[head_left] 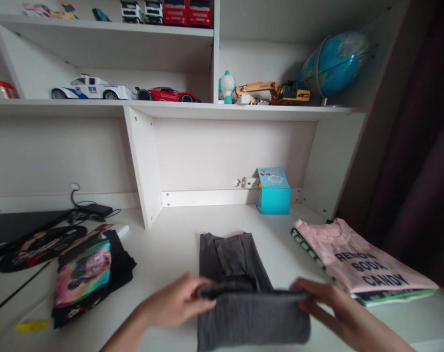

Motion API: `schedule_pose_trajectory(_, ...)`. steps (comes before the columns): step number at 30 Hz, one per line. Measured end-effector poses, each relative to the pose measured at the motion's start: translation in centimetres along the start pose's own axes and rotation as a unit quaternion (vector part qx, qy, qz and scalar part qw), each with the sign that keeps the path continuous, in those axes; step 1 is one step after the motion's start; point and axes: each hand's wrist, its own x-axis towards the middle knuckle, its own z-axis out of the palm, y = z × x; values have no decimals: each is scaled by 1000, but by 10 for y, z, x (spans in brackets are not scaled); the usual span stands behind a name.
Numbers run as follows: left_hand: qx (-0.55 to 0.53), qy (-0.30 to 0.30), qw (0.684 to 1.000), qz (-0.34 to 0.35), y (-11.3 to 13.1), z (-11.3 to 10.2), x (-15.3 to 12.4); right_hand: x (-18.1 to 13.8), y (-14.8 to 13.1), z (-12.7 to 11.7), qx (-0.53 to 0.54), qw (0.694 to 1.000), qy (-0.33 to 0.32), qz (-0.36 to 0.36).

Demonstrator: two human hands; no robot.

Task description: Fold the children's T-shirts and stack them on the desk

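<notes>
A dark grey garment (256,318), partly folded, lies on the white desk in front of me; its exact kind is hard to tell. Its far part rests flat, with a smaller flap lying on top, while the near part is lifted and doubled over. My left hand (174,299) pinches the left end of the raised fold between thumb and fingers. At the fold's right end, my right hand (327,303) grips the cloth the same way. Both hands are slightly blurred.
Folded T-shirts, a pink one (368,259) on top, lie at right. A black printed garment (92,274) lies at left near a cable and adapter (97,209). Behind stands a blue desk calendar (274,199). Shelves above hold toy cars (97,89), a toy excavator (273,92) and a globe (335,63).
</notes>
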Motion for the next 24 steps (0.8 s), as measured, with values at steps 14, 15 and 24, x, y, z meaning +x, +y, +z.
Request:
schedule_pose_trajectory(14,-136,92,977,-138,-79,-39,157,201,57,48,-27,985,74,156)
schedule_pose_trajectory(15,-115,108,978,-139,-82,-40,159,203,61,49,-38,983,78,159)
schedule_pose_trajectory(24,71,203,968,-131,-96,-15,167,207,76,71,-90,975,80,187)
